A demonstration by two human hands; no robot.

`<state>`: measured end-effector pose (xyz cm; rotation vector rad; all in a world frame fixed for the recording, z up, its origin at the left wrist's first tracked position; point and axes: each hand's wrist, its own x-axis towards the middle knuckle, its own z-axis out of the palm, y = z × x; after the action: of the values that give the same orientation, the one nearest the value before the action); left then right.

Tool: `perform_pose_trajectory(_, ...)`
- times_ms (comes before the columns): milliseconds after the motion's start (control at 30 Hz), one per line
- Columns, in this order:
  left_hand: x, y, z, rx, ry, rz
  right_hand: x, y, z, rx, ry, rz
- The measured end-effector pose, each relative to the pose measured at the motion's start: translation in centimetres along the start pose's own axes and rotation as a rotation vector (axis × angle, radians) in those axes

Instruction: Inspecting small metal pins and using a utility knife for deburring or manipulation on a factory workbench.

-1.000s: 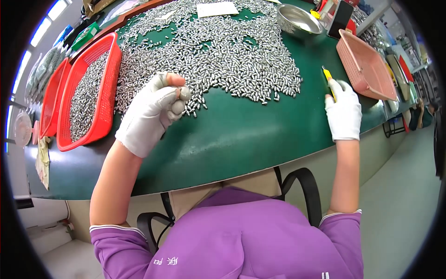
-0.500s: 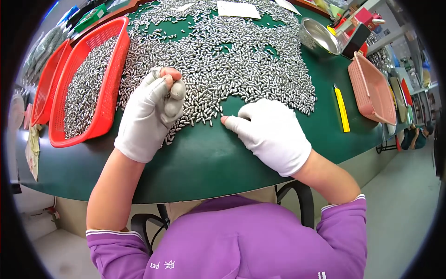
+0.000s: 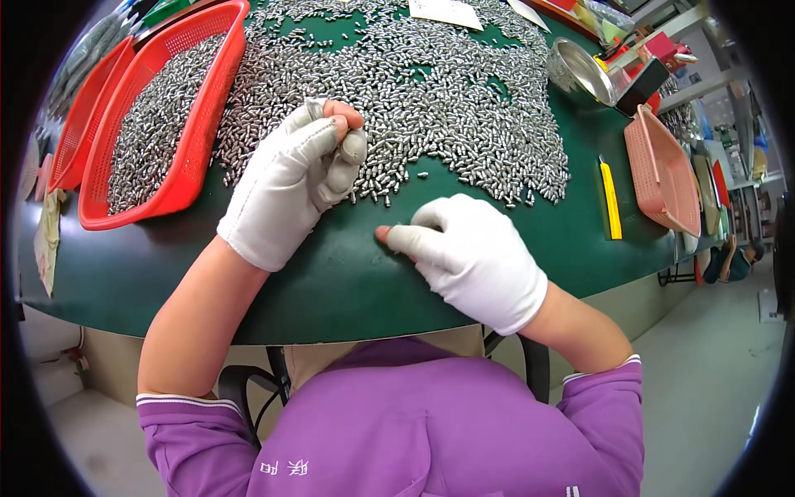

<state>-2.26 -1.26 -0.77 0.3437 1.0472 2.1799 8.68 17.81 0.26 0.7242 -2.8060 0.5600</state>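
A broad heap of small silvery metal pieces (image 3: 489, 124), short and cylindrical, lies spread over the green table. Above its near left edge I hold up my left hand (image 3: 302, 178), gloved in white with bare fingertips. Its thumb and forefinger pinch together and the other fingers curl in; whatever is between them is hidden. My right hand (image 3: 468, 257), gloved likewise, is low over the green tabletop (image 3: 331, 298), just in front of the heap. Its fingers are bent under and the bare thumb tip points left; anything gripped there is out of sight.
A red plastic basket (image 3: 217, 124) full of the same pieces stands at the left, beside another red basket (image 3: 87, 108). To the right are a yellow cutter knife (image 3: 610, 199), a pink basket (image 3: 658, 170) and a steel bowl (image 3: 584, 70). White paper (image 3: 445, 12) rests on the heap.
My right hand has drawn back from the heap's edge toward me and slightly left. My left hand has shifted right, still pinched. The whole view has shifted a little.
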Motion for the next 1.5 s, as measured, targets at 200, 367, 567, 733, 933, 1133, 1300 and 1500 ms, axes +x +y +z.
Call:
perform_pose_trajectory(200,0.3,-0.2,0.2,0.011,0.088,0.007,0.3,-1.0,-0.1,-0.184,-0.071,-0.027)
perform_pose_trajectory(367,0.0,-0.1,0.7,0.026,0.104,0.004,-1.5,0.3,-1.4,-0.061,0.009,0.059)
perform_pose_trajectory(567,-0.1,-0.2,-0.2,0.007,-0.025,-0.016,-2.3,-0.7,-0.9,-0.082,0.027,0.038)
perform_pose_trajectory(733,0.2,-0.3,0.0,0.002,-0.035,-0.007,-2.6,-1.1,-1.2,-0.236,-0.001,-0.005)
perform_pose_trajectory(933,0.1,-0.5,0.1,0.012,-0.01,-0.006,-6.4,1.0,-4.9,-0.251,0.235,0.18)
perform_pose_trajectory(1133,0.0,-0.9,0.4,-0.033,-0.041,-0.039,-19.9,5.8,-10.8,-0.563,0.583,0.785)
perform_pose_trajectory(1300,-0.1,-1.4,0.5,-0.072,-0.048,-0.063,-32.4,9.9,-13.6,-0.712,0.596,1.294)
perform_pose_trajectory(1500,0.0,-1.4,0.4,-0.145,-0.038,-0.066,-36.8,12.4,-11.6,-1.029,0.535,1.365)
